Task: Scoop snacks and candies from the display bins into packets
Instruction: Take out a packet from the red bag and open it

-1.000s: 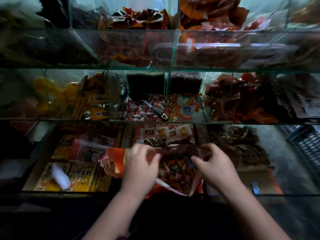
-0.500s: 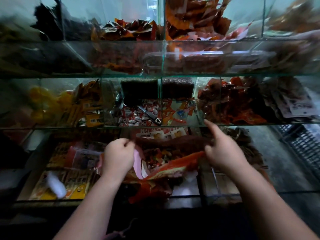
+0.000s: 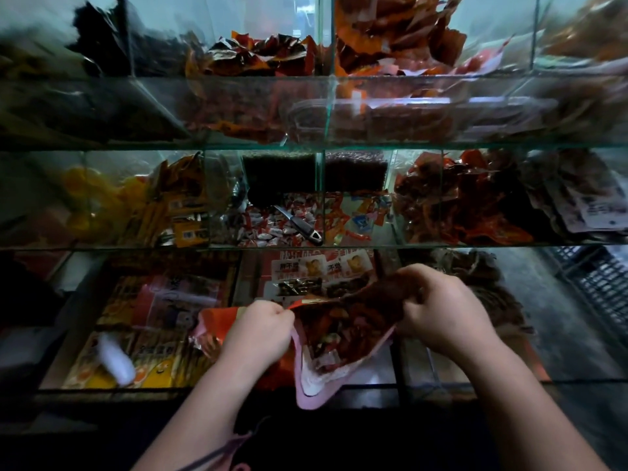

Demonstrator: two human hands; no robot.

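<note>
Left hand [image 3: 258, 331]: fingers curled, pinching left rim of bag [image 3: 339, 338]. Right hand [image 3: 441, 311]: fingers curled, gripping right rim. Bag mouth stretched between them, candies inside. Scoop [image 3: 299, 226] lies in candy bin [image 3: 238, 248], beyond fingers and roughly midway between hands. Its handle slants back toward right hand.

"Dim in here, isn't it?"

"Very. The only brightness is that pale, bluish glow [image 3: 299, 18] behind the top tier, glinting on the panes."

"And the stand?"

"Glass shelving [image 3: 326, 248], three tiers, split by upright glass dividers [image 3: 332, 45]."

"Down to the right?"

"Rough grey floor [image 3: 557, 321], with a dark slatted crate [image 3: 598, 287] standing on it."
</note>
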